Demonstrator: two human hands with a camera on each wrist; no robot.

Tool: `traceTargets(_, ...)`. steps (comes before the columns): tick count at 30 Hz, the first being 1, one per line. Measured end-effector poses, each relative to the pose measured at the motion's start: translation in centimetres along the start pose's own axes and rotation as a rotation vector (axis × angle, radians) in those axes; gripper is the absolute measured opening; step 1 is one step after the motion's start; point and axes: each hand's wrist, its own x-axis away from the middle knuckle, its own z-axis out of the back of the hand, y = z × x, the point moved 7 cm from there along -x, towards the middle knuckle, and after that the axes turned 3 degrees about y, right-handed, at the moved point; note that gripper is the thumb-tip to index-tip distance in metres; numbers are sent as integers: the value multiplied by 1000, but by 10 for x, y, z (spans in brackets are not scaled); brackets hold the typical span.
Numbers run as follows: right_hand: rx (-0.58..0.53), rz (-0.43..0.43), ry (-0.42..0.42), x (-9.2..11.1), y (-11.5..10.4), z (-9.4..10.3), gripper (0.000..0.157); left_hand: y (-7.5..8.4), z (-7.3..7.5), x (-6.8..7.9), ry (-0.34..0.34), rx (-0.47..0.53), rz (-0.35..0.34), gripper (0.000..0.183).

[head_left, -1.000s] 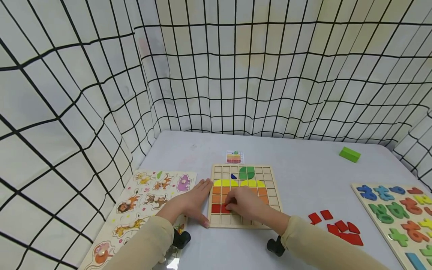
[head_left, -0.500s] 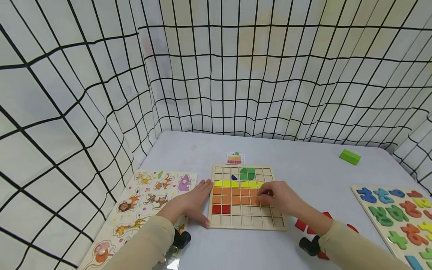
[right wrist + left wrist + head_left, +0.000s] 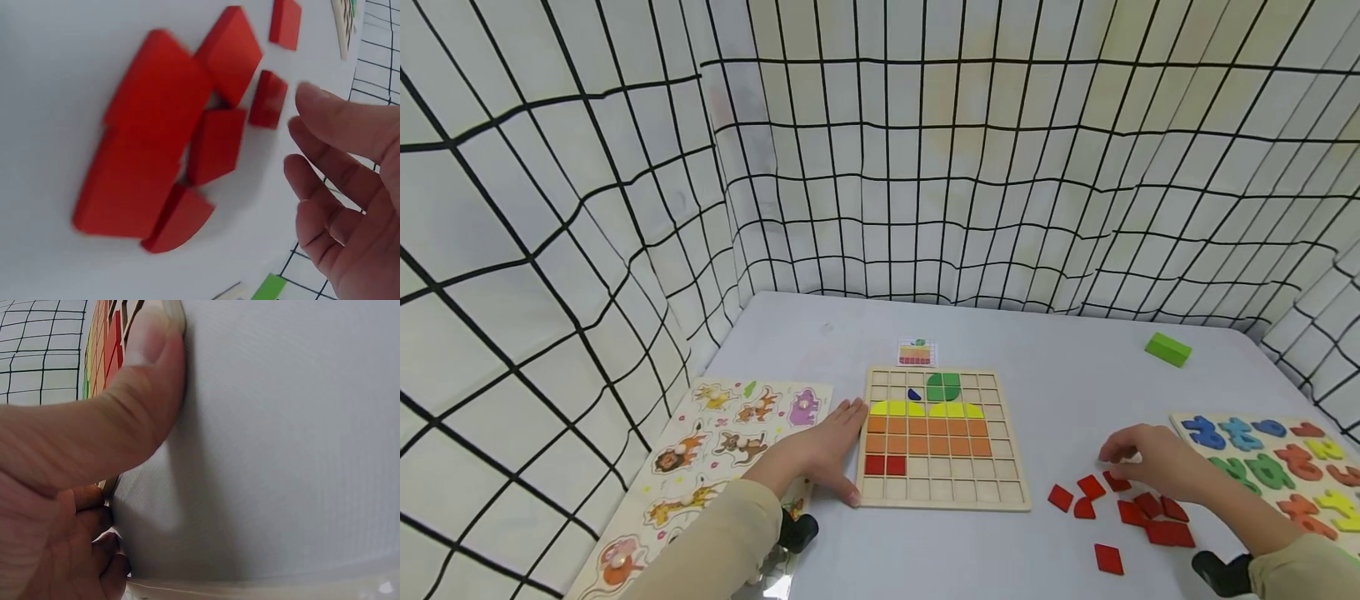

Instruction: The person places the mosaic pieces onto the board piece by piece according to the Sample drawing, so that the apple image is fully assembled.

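Observation:
A wooden grid board [image 3: 955, 492] lies mid-table, filled partly with green, blue, yellow and orange pieces and two red squares [image 3: 885, 465] at the left of a lower row. My left hand [image 3: 820, 450] rests along its left side; in the left wrist view the thumb [image 3: 153, 356] touches the board's edge. Over to the right, my right hand [image 3: 1165, 462] hovers above loose red pieces [image 3: 1108, 559], nothing held. The right wrist view has its thumb and fingers apart, close beside a small red piece [image 3: 270, 100]. Among the loose pieces are squares, a larger rectangle and rounded-corner ones.
Behind the board lies a small picture card [image 3: 917, 353]. An animal puzzle [image 3: 805, 407] is at left, under my left forearm. A number puzzle [image 3: 1270, 471] lies at right, partly behind my right arm. A green block [image 3: 1168, 349] sits at the back right. Black netting surrounds the table.
My right hand has left the second red square, passed over the board's right side and moved right to the loose red pieces. My left hand has stayed at the board's side.

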Motion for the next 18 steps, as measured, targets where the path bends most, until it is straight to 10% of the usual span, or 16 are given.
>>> traceTargets(10, -19, -53, -35, 0, 11, -9, 29, 0, 1, 4, 10, 26, 0, 123)
traceTargets(18, -14, 42, 133, -6, -21, 3, 20, 3, 3, 5, 7, 14, -16, 124)
